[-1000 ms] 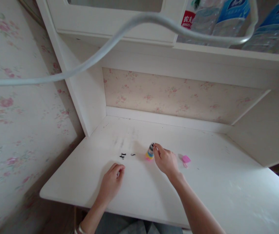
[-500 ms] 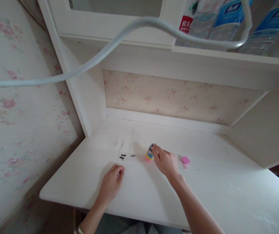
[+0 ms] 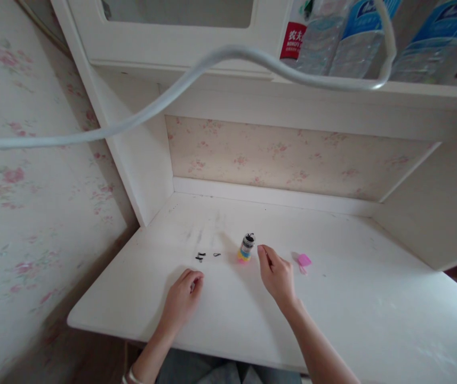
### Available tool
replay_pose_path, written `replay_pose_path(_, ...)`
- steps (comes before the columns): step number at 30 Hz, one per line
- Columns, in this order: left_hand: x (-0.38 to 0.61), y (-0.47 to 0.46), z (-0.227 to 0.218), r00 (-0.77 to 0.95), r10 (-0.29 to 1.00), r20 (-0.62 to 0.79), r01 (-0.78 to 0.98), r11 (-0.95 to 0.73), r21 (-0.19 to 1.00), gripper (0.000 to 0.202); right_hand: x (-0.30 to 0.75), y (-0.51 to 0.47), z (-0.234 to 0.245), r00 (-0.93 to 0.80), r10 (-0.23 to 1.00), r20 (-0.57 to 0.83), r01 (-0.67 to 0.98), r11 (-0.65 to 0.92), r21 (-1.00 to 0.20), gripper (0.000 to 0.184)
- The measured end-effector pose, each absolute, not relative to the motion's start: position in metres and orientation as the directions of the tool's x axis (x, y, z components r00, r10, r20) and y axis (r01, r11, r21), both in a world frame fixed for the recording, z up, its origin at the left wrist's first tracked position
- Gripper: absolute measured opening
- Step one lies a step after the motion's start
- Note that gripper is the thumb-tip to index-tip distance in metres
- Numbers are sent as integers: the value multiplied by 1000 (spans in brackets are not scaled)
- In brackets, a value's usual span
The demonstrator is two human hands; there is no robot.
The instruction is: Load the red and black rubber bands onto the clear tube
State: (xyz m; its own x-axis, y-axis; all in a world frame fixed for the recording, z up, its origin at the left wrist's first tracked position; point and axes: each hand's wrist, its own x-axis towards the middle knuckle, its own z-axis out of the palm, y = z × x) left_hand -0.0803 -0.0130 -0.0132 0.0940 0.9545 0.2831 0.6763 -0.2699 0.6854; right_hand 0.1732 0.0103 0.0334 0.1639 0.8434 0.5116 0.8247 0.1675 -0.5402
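Note:
A small clear jar stands upright on the white desk, its body banded yellow, blue and pink. Black hair ties show in its mouth, one sticking out over the rim. Just to the right of the jar, apart from it, is my right hand, fingers closed in a pinch with nothing visible in them. My left hand rests loosely curled on the desk, no object showing in it. Beyond it lie a few black hair ties in a cluster and a single looped hair tie.
A pink lid-like piece with a paler strip lies right of my right hand. A white cable crosses the upper view in front of the cabinet. Water bottles fill the shelf at upper right.
My right hand has drawn back to the right from the jar's mouth and let go of a black hair tie there. The left hand stays put. The view has shifted slightly.

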Motion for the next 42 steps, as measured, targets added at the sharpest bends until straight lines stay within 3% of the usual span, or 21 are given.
replay_pose_path(6, -81, -9, -22, 62, 959, 275, 696, -239, 677, 22, 190, -2, -7, 284, 927, 243, 661, -6, -750, 54)
replay_pose_path(10, -84, 2, -22, 1, 987, 163, 725, -113, 679, 24, 197, -2, -16, 324, 929, 177, 577, -45, -816, 54)
replay_pose_path(16, -81, 26, -12, -11, 999, 41, 867, -11, 498, 38, 196, 1, -18, 231, 961, 150, 640, -34, -768, 50)
replay_pose_path(21, -72, 39, -6, -44, 997, 70, 943, 18, 333, 28, 198, 2, -20, 211, 968, 139, 660, -36, -750, 47)
replay_pose_path(24, -69, 41, -4, -28, 996, 82, 950, 1, 312, 21, 198, 2, -19, 198, 970, 138, 660, -28, -750, 46)
replay_pose_path(32, -72, 43, 0, 9, 980, 197, 965, -60, 255, 28, 199, 2, -19, 198, 969, 149, 651, -16, -759, 43)
replay_pose_path(42, -72, 50, 2, -18, 966, 258, 924, -83, 374, 30, 199, 4, -20, 200, 970, 142, 656, -25, -754, 42)
